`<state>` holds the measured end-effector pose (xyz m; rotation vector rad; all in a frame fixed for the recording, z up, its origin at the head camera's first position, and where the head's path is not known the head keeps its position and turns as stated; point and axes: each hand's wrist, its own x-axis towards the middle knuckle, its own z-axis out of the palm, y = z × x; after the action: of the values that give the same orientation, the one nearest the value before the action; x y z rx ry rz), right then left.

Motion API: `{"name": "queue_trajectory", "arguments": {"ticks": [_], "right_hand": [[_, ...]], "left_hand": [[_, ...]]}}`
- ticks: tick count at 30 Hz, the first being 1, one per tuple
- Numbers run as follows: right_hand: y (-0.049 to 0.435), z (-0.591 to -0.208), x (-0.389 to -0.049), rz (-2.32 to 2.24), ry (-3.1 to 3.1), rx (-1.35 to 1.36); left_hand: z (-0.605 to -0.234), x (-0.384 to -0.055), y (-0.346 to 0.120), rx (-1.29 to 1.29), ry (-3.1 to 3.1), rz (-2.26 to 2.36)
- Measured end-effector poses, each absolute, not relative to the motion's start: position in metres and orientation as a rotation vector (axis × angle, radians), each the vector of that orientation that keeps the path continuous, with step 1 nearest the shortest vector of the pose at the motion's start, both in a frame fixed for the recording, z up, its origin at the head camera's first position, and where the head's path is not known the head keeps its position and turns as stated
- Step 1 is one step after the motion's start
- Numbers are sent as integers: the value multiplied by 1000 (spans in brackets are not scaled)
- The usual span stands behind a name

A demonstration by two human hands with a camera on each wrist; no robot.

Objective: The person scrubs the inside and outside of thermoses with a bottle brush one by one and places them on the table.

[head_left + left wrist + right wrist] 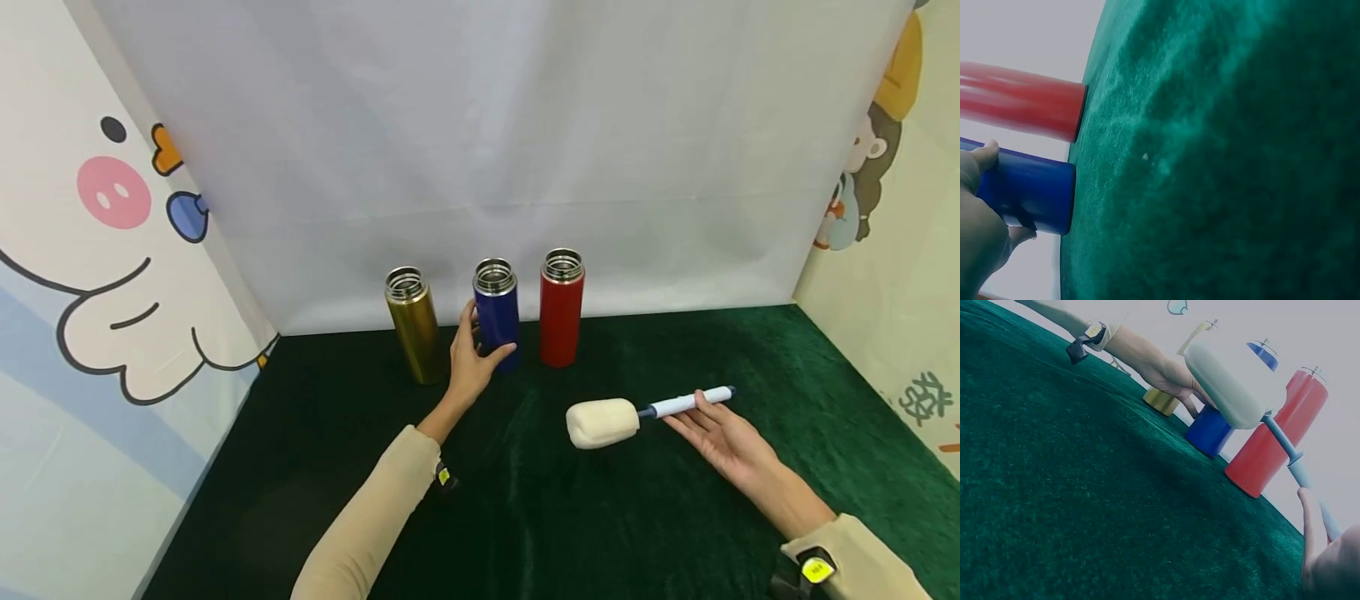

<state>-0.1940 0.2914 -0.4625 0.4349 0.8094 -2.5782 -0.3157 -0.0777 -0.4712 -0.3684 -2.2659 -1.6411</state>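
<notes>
A blue thermos bottle (498,321), lidless, stands upright on the green cloth at the back. My left hand (470,362) grips its lower half, the thumb across the front and the fingers round the left side. In the left wrist view the same blue bottle shows its base on the cloth. Over the cloth at the right, my right hand (731,442) holds a bottle brush by its white handle (678,405), thumb on top and fingers beneath. The cream sponge head (602,423) points left, toward the bottles. In the right wrist view the sponge head hides part of the blue bottle.
A red thermos bottle (561,312) stands just right of the blue one, and a gold one (416,329) to its left; both are lidless. Behind them hangs a pale grey backdrop (465,125). Printed side panels (892,300) border the dark green cloth (600,525).
</notes>
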Motion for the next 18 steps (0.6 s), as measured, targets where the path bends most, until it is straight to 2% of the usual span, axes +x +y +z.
{"name": "queue_trajectory", "arguments": {"ticks": [7, 14, 18], "right_hand": [[291, -461, -194, -2568, 783, 478], [294, -459, -190, -2577, 722, 493], [299, -459, -185, -2591, 693, 497]], "left_hand": [[-467, -310, -84, -388, -2375, -1630], [-460, -264, -116, -300, -2559, -1723], [-462, -241, -142, -126, -2619, -1606]]}}
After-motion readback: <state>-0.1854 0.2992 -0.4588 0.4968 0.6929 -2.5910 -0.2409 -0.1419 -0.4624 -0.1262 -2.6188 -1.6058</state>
